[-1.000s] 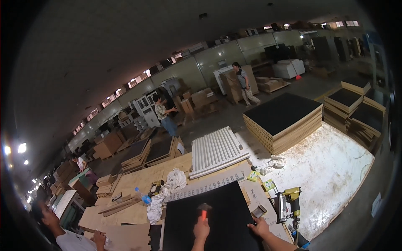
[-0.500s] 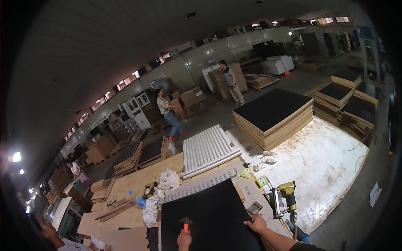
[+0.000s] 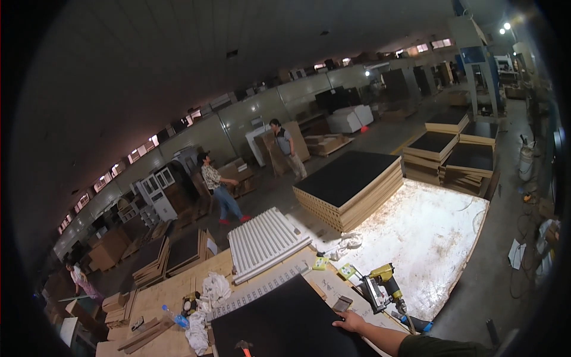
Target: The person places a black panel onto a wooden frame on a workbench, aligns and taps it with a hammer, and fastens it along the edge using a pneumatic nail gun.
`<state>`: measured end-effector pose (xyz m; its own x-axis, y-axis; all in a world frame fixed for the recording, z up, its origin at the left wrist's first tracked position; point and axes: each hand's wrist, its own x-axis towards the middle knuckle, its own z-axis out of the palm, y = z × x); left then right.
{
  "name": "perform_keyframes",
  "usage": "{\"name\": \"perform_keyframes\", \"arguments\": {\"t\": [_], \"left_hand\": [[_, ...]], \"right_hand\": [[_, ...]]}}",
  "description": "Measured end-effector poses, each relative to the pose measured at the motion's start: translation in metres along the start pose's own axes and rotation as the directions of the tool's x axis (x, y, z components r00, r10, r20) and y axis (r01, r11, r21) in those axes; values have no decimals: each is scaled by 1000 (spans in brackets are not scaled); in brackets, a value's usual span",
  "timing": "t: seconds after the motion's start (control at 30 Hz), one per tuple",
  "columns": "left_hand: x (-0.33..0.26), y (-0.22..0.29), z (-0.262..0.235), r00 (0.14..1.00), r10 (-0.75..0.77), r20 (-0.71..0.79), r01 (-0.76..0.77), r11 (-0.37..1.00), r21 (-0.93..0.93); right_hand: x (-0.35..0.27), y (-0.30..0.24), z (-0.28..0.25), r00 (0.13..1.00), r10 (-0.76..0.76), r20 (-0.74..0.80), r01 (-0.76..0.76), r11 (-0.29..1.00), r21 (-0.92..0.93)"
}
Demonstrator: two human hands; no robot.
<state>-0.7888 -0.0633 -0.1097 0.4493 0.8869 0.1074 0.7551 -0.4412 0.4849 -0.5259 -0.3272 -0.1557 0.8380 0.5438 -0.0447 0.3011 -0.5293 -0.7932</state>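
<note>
While the right hand [image 3: 351,322] rests flat with fingers spread on the right edge of the black panel [image 3: 285,324], this panel lies on the wooden bench [image 3: 169,291]. Only a hammer head [image 3: 242,344] shows at the lower edge; the left hand is out of view. A yellow nail gun [image 3: 380,285] lies just beside.

nail gun [image 3: 380,285] right of panel [image 3: 285,324], slatted board [image 3: 264,241] behind

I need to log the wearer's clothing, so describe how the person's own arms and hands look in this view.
Only the right arm shows: a bare right hand with no glove, ring or watch visible, a bare forearm, and a dark olive-green sleeve pushed up toward the elbow. The left hand lies below the frame edge; nothing of it or its sleeve can be described.
</note>
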Motion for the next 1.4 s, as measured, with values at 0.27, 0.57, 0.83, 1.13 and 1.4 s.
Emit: {"name": "perform_keyframes", "arguments": {"t": [0.27, 0.57, 0.83, 1.13, 1.4], "left_hand": [[-3, 3, -13, 998, -42, 53, 47, 994, -103], [-8, -61, 8, 979, 1, 203, 81, 916, -394], [-34, -53, -1, 983, 181, 38, -166, 953, -256], [-37, -67, -14, 978, 190, 84, -162, 952, -259], [-41, -60, -94, 937, 53, 345, 253, 575, -778]], "right_hand": [[-1, 5, 2, 991, 133, 29, -130, 987, -95], [-53, 11, 5, 984, 64, -164, -82, 991, -104], [-64, 3, 12, 936, 8, -351, -33, 997, -64], [-92, -9, 12, 920, -6, -392, -24, 997, -70], [-132, -70, 16, 859, -258, -442, 23, 882, -471]]}}
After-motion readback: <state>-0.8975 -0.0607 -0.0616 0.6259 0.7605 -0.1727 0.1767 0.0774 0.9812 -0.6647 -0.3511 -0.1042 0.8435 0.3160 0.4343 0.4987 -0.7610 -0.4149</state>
